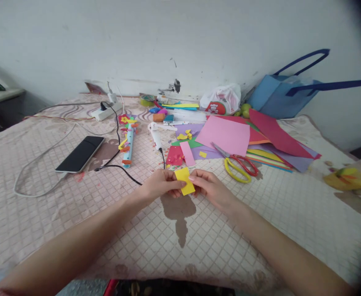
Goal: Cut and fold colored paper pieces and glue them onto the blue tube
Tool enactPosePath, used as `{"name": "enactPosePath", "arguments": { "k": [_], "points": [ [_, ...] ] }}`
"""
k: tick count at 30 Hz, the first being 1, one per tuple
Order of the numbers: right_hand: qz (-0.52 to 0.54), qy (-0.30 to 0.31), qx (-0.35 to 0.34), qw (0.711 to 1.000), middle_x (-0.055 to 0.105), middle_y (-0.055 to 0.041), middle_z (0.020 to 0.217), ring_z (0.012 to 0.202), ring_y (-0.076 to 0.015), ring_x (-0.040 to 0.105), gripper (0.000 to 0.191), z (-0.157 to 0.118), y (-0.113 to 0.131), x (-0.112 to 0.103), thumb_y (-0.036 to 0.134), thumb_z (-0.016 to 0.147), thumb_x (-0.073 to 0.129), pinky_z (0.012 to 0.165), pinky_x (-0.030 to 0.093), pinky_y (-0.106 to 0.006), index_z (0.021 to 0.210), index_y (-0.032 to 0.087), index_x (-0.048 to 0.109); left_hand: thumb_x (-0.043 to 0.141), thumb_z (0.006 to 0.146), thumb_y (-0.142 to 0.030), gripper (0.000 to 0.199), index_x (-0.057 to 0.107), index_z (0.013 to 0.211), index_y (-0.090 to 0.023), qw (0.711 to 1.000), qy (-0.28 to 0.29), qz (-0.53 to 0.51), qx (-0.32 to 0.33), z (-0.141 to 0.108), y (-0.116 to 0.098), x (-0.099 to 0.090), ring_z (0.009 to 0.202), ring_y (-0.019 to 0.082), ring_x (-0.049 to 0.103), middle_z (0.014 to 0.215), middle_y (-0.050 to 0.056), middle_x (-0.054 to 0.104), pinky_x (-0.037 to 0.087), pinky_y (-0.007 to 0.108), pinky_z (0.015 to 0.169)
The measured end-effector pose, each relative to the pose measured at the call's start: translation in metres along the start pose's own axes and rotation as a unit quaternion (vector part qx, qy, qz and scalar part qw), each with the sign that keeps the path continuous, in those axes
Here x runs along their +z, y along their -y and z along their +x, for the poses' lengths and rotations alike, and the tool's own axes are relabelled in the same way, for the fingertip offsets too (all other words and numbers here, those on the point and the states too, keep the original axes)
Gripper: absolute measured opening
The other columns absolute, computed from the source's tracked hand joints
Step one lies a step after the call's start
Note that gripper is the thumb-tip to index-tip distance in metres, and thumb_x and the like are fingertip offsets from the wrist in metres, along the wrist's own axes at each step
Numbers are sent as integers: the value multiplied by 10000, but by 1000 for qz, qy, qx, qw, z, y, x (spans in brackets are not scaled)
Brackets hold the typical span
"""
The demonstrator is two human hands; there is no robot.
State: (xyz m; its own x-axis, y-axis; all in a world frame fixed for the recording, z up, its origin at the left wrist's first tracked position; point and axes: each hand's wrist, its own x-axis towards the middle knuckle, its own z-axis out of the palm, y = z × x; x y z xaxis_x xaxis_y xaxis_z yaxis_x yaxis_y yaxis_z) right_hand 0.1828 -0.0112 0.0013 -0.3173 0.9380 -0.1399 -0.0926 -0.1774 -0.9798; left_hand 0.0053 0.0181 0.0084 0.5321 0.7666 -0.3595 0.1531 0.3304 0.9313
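Note:
A small yellow piece of craft paper [185,180] is held up between both hands, above the patterned tablecloth. My left hand [162,183] pinches its left side, the thumb lying across the front. On the right side, my right hand [209,186] grips the same piece with thumb and fingers. Just beyond the hands lie a red paper piece [174,156] and a pink paper strip [187,153]. Scissors [237,163] with yellow and red handles rest to the right, blades partly over the pink sheet [225,135]. A white glue gun [155,136] lies beyond my left hand.
Left of the glue gun stands a light-blue decorated strip [129,144]. A phone [81,154] on a cable and a power strip [108,111] are at the left. Coloured sheets [283,135], a blue bag [279,96] and a plastic bag [221,99] occupy the back right.

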Motion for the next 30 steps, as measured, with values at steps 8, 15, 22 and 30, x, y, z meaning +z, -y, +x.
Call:
{"name": "enactPosePath", "arguments": {
  "k": [8,15,22,30],
  "points": [
    [-14,-80,-30,996,476,48,576,509,-81,431,206,2,-5,5,305,752,599,493,331,-232,622,176,505,690,681,-359,256,627,700,-112,999,33,21,-14,-3,-1,6,528,85,605,603,11,653,496,192,544],
    [2,-90,-21,996,478,47,558,503,-82,421,208,3,-6,4,306,736,609,487,315,-230,616,174,503,682,691,-351,248,608,706,-115,998,62,-8,-12,-2,-1,3,539,74,605,649,13,664,485,184,551],
    [4,-98,-27,995,478,40,555,503,-88,425,228,3,-7,5,327,731,617,475,310,-226,607,180,496,636,724,-407,293,577,725,-120,999,35,-1,38,0,3,5,558,82,587,637,16,639,460,198,562],
    [55,-44,-9,997,563,-22,682,572,-118,479,347,1,-4,7,478,837,454,519,363,-255,756,165,581,639,725,-386,288,546,626,-132,997,-3,-25,68,1,4,4,479,70,529,534,-4,596,399,179,495]
  ]
}}
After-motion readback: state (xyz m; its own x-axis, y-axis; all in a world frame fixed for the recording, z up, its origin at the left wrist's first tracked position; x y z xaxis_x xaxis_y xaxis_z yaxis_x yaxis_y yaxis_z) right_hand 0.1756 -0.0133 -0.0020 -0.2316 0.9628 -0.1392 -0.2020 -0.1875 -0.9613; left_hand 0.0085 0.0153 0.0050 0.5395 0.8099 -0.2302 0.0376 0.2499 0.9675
